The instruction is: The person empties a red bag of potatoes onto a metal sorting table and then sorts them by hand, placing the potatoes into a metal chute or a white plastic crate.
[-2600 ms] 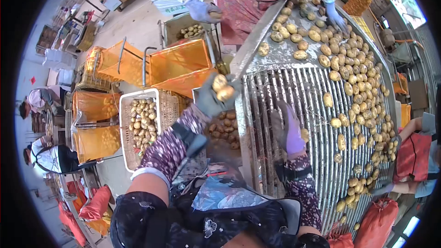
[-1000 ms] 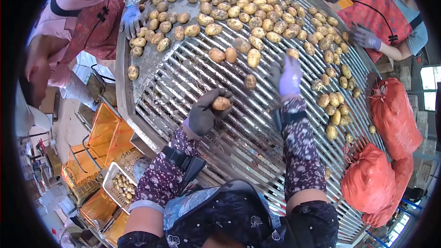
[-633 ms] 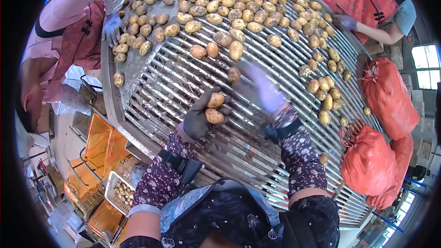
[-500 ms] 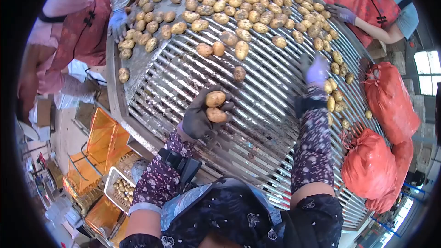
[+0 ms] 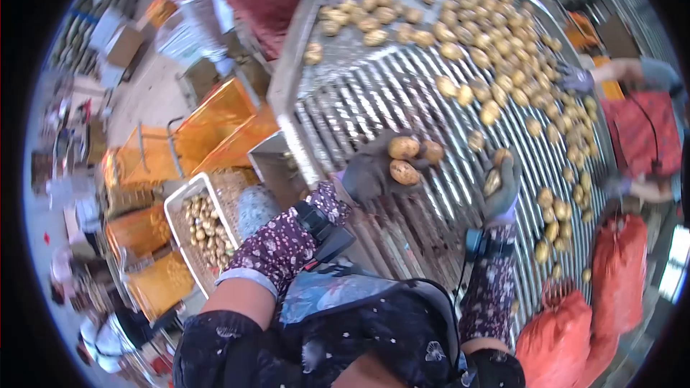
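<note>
My left hand, in a dark glove, is held palm up over the slatted metal table. Its fingers curl around potatoes; two lie in the palm and a third shows at the fingertips. To the right, my right hand, also gloved, is closed on potatoes, one at the fingertips and another against the palm. A loose potato rests on the slats between and beyond the hands. Farther off, a broad heap of potatoes covers the far right part of the table.
Red sacks stand along the right edge. At left are a white crate of small potatoes, a metal chute and orange bags. One co-worker's sleeve is at the far left side; another's gloved hand touches the heap.
The view has turned left. My left hand now has a third potato with its two. My right hand has come back from the far slats and now holds potatoes.
</note>
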A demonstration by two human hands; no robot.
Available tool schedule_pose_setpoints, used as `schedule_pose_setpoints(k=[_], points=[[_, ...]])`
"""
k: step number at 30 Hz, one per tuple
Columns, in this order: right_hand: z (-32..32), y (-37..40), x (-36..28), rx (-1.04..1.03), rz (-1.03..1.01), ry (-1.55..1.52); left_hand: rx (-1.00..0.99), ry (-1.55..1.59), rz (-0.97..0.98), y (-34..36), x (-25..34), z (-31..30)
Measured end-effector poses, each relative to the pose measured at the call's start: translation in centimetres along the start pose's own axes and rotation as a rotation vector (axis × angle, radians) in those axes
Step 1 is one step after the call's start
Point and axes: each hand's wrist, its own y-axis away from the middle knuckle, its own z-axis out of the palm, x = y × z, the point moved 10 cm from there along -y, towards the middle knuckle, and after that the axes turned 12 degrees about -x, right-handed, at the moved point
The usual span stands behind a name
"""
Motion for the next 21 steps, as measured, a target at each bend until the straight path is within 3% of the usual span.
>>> schedule_pose_setpoints(k=[1, 2, 3, 5, 6, 7, 9, 10, 12, 13, 16, 18, 19, 21], points=[[6.0, 1.3, 0.5, -0.001, 0.045, -0.128, 0.012, 0.043, 0.004, 1.1, 0.4, -0.5], [10.5, 2.7, 1.4, 0.004, 0.098, -0.253, 0.045, -0.402, 0.113, 2.2, 1.9, 0.0], [12.5, 3.6, 4.0, -0.208, 0.059, 0.241, 0.164, -0.850, 0.207, 3.7, 3.4, 0.5], [19.0, 5.3, 7.1, -0.355, 0.046, 0.582, 0.035, -0.769, 0.336, 5.7, 4.1, 0.7], [23.1, 6.7, 7.3, -0.290, 0.111, 0.438, -0.113, -0.311, 0.341, 6.3, 3.1, -4.2], [26.4, 7.6, 8.1, -0.376, 0.172, 0.300, -0.266, 0.145, 0.335, 7.2, 2.7, -5.7], [31.6, 9.5, 10.2, -0.532, 0.305, 0.024, -0.007, 0.226, 0.391, 11.8, 5.1, -5.6], [33.4, 10.2, 10.7, -0.569, 0.275, 0.083, 0.245, 0.092, 0.462, 15.0, 6.9, -5.1], [36.7, 10.8, 11.8, -0.635, 0.206, 0.202, 0.183, 0.179, 0.496, 19.1, 8.6, -3.8], [39.1, 11.1, 13.3, -0.773, 0.265, 0.078, 0.137, 0.210, 0.515, 20.4, 9.4, -3.5], [46.7, 10.1, 15.9, -0.891, 0.190, 0.169, 0.330, 0.028, 0.733, 25.2, 17.0, -1.7], [53.4, 5.9, 16.8, -0.954, 0.069, 0.256, 0.115, -0.025, 0.775, 26.8, 25.1, -1.2], [57.0, 3.1, 17.1, -0.975, -0.013, 0.301, 0.379, -0.601, 0.887, 29.6, 29.4, -0.5], [63.3, -2.3, 17.9, -1.006, -0.146, 0.333, 0.802, -0.764, 0.908, 33.6, 36.4, -1.4]])
